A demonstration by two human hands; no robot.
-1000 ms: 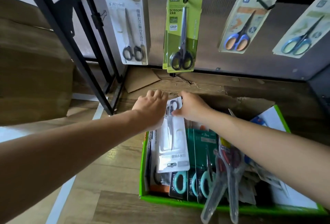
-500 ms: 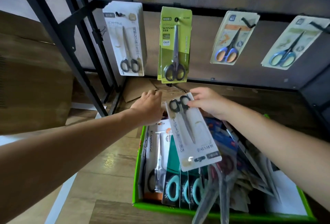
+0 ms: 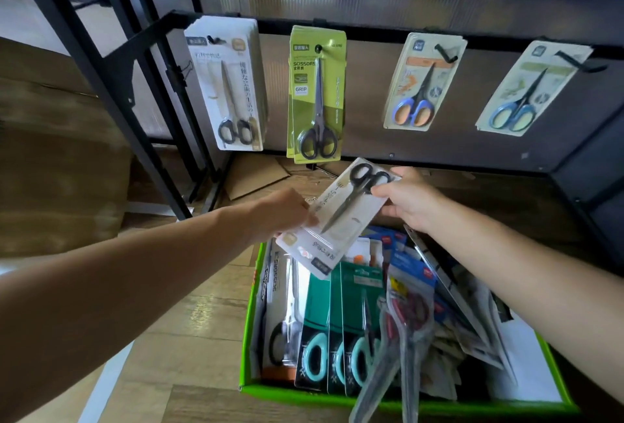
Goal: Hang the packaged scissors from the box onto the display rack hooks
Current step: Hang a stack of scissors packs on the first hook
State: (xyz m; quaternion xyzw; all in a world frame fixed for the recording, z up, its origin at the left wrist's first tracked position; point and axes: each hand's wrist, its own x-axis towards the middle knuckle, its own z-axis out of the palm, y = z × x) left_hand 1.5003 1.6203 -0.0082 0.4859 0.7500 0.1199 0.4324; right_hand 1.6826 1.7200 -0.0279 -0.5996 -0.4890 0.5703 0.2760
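Observation:
A white pack of black-handled scissors (image 3: pixel 332 220) hangs upside down and tilted above the green box (image 3: pixel 405 407). My right hand (image 3: pixel 410 198) pinches its upper end by the scissor handles. My left hand (image 3: pixel 280 215) grips its lower left edge. The rack (image 3: pixel 371 32) behind carries four stacks on hooks: a matching white pack stack (image 3: pixel 228 85), a green pack stack (image 3: pixel 315 91), a pack with orange-blue handles (image 3: pixel 422 81) and a pack with blue handles (image 3: pixel 530 88).
The box holds several more packs, among them teal-handled scissors (image 3: pixel 337 331) and red-handled ones (image 3: pixel 405 321). Black rack legs (image 3: pixel 111 91) stand at the left. Cardboard scraps (image 3: pixel 253 176) lie on the wooden floor under the rack.
The white pack has come up out of the box and swung toward horizontal. My left hand has moved onto its lower edge. The view has tilted up, showing more of the rack.

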